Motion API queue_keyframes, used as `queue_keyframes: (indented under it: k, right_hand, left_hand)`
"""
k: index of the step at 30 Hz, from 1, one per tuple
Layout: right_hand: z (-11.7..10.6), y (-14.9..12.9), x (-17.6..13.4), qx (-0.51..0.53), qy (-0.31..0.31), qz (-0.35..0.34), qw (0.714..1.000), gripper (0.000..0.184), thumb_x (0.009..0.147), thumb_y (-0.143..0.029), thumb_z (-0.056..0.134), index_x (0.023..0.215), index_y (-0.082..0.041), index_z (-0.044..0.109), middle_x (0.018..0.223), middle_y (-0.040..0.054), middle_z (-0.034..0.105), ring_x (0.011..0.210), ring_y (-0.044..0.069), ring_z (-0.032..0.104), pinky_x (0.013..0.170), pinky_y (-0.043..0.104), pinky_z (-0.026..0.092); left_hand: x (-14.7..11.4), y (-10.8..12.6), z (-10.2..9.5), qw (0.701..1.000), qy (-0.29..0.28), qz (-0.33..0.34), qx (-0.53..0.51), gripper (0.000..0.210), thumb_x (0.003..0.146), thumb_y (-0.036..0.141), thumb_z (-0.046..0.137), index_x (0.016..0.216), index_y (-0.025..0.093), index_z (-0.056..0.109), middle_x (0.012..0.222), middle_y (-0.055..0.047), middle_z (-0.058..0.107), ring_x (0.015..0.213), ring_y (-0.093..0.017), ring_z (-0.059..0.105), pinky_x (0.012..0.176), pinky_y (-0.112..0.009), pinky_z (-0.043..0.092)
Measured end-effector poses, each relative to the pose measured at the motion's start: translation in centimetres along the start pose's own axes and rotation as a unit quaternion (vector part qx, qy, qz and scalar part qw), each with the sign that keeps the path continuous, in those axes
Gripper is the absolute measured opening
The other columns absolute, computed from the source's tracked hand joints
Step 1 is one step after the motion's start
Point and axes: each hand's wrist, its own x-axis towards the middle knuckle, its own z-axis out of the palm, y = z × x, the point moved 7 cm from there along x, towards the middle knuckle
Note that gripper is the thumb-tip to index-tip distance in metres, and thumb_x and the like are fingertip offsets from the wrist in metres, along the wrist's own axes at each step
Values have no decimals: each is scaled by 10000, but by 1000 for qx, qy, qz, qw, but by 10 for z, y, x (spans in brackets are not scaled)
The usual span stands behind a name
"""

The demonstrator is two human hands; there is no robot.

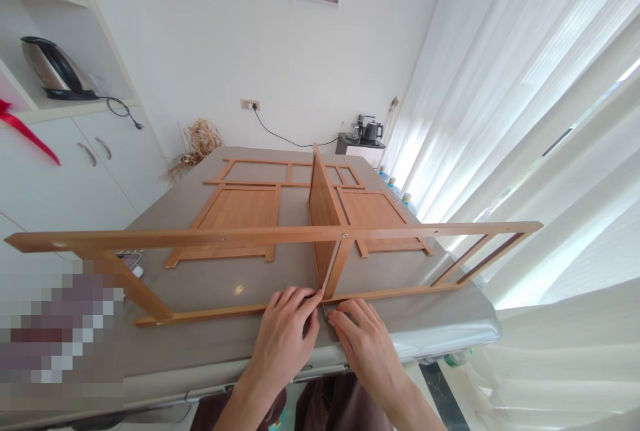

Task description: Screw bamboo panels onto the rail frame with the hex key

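A long light-brown wooden frame [280, 235] stands on its edge along the near side of the table. An upright wooden panel [327, 211] meets it at the middle crosspiece and runs away from me. My left hand [287, 328] grips the frame's lower rail beside this joint, its index finger at the panel's lower corner. Just right of it, my right hand [365, 338] pinches a small thin metal piece [325, 312], like a screw or hex key, against the lower rail. The fingers hide most of that piece. A metal fastener [345, 236] shows in the upper rail.
Flat on the table [260, 284] lie a left panel [237, 218], a right panel [377, 218] and a slatted frame [257, 172] farther back. A small stand with a kettle [373, 131] is beyond. White curtains [500, 118] hang at right, cabinets [60, 164] at left.
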Motion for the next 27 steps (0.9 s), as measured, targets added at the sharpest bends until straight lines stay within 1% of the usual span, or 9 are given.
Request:
queue_keyframes:
  k: [5, 9, 13, 18, 24, 27]
  right_hand:
    - [-4, -1, 3, 22, 11, 1, 1000, 195, 1012, -170, 475, 967, -216, 659, 916, 40, 613, 851, 172, 548, 776, 309, 449]
    - [-3, 0, 4, 45, 10, 13, 999, 205, 1008, -160, 476, 942, -219, 661, 909, 41, 611, 847, 170, 551, 773, 306, 459]
    - [-3, 1, 4, 53, 4, 18, 998, 202, 1007, -162, 480, 964, -228, 666, 908, 41, 617, 858, 173, 560, 771, 306, 466]
    - [-5, -1, 5, 43, -2, 4, 999, 219, 1009, -152, 461, 952, -226, 659, 886, 36, 625, 839, 172, 565, 752, 300, 467]
    - [-8, -6, 2, -12, -6, -29, 999, 202, 1010, -163, 463, 962, -220, 650, 896, 40, 631, 824, 168, 574, 731, 297, 458]
    - [-8, -6, 1, -6, -2, -28, 1000, 198, 1013, -160, 456, 988, -214, 645, 889, 42, 627, 823, 173, 571, 744, 306, 465]
  left_hand:
    - [0, 1, 0, 1000, -7, -12, -5, 337, 901, 162, 568, 1217, 242, 651, 1102, -40, 683, 989, -219, 596, 857, -413, 476]
    - [1, 1, -1, 1000, 0, -13, -4, 318, 917, 175, 568, 1215, 251, 650, 1096, -37, 685, 983, -216, 595, 852, -407, 469]
    - [1, 1, 0, 1000, 6, -8, 0, 325, 920, 173, 564, 1227, 249, 640, 1097, -48, 687, 983, -222, 597, 848, -410, 463]
    - [0, 1, 0, 1000, 9, -5, 3, 324, 919, 176, 568, 1227, 249, 638, 1096, -48, 692, 985, -224, 598, 855, -416, 459]
    - [0, 2, -1, 1000, 3, -11, 4, 320, 923, 182, 572, 1228, 243, 641, 1103, -38, 691, 992, -213, 593, 856, -408, 456]
    - [0, 2, -2, 1000, 1, -14, 6, 319, 922, 179, 575, 1228, 243, 641, 1112, -32, 691, 1008, -214, 591, 870, -411, 450]
